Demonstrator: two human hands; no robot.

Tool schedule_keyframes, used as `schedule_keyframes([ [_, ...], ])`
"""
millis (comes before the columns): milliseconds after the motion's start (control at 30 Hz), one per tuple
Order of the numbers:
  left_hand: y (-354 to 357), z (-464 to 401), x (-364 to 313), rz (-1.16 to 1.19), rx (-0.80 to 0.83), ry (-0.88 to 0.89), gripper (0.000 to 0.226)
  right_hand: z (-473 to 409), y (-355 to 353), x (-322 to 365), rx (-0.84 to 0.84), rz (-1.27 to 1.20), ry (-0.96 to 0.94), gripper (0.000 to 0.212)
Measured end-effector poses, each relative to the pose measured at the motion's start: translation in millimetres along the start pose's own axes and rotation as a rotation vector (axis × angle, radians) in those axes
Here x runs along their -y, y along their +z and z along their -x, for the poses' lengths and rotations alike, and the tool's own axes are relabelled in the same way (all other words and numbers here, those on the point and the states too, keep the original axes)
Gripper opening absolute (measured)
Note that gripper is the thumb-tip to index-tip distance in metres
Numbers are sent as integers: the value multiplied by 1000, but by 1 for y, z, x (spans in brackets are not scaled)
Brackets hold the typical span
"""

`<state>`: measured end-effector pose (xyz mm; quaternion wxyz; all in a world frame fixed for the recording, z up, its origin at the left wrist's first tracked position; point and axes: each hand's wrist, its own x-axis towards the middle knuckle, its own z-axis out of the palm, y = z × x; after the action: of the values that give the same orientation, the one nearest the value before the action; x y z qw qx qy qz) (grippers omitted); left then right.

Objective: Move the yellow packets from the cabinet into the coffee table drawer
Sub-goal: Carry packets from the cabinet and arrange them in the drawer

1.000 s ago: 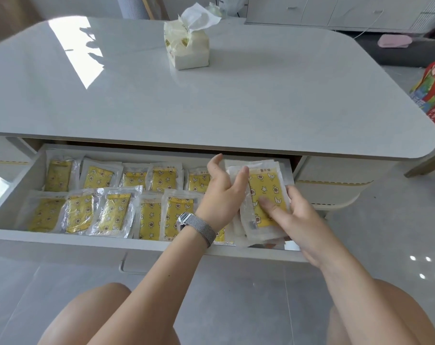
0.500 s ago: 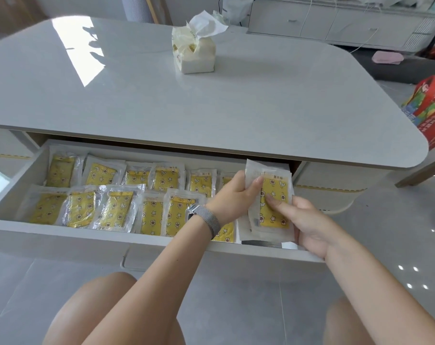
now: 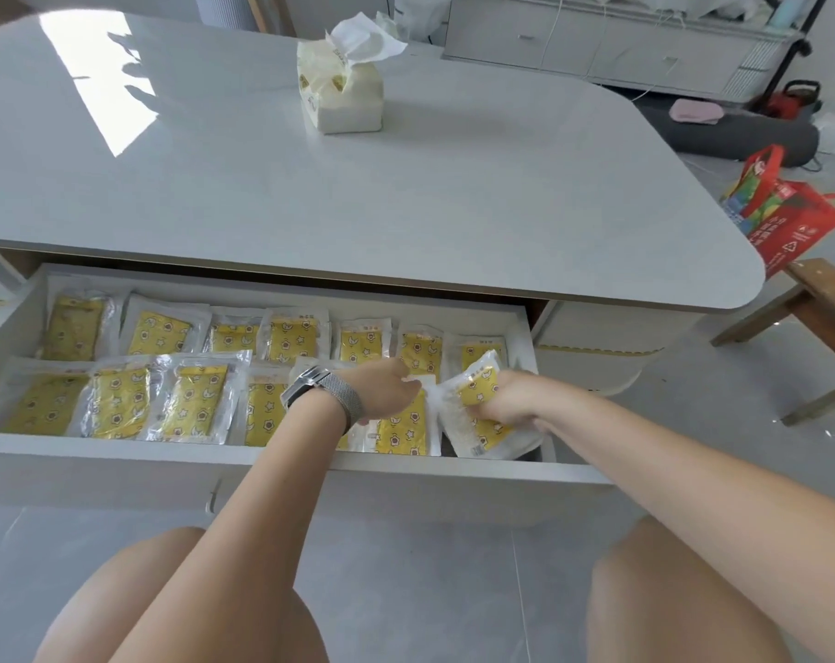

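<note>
**Packets going down at the drawer's right end**

Head view: drawer [image 3: 281,464] of the coffee table [image 3: 454,193] stands pulled open, and two rows of yellow packets [image 3: 291,337] line its floor from the left wall across to the right. Right hand [image 3: 506,399] is down at the drawer's front right corner, fingers curled round a small bunch of packets [image 3: 473,423], which tilts against the front wall and is not yet flat. Left hand [image 3: 387,392], watch on the wrist, reaches in just beside it; its fingertips are hidden behind the knuckles, so whether it pinches a packet or only steadies the row, I cannot tell.

Placing step, by my reading, with the front row nearly filled. Next move calls for easing the bunch flat into that last gap at the right wall, letting go, and drawing both hands out. A tissue pack [image 3: 348,98] sits at the tabletop's far edge.
</note>
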<state>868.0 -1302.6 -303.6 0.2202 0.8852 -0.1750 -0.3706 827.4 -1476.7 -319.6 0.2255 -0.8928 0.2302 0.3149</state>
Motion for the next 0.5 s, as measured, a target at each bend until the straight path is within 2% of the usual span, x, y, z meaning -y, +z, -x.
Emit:
schedule_keyframes([
  [100,-2,-3,1,44,24,-23,54,-12,4,2,121,-111,142,58],
  [200,-3,-7,-3,69,21,17,54,-8,5,7,201,-173,230,55],
  [367,1,-14,-3,-3,87,18,47,1,17,11,233,9,265,55],
  [500,5,-17,-11,-63,139,111,41,23,9,30,212,307,136,48],
])
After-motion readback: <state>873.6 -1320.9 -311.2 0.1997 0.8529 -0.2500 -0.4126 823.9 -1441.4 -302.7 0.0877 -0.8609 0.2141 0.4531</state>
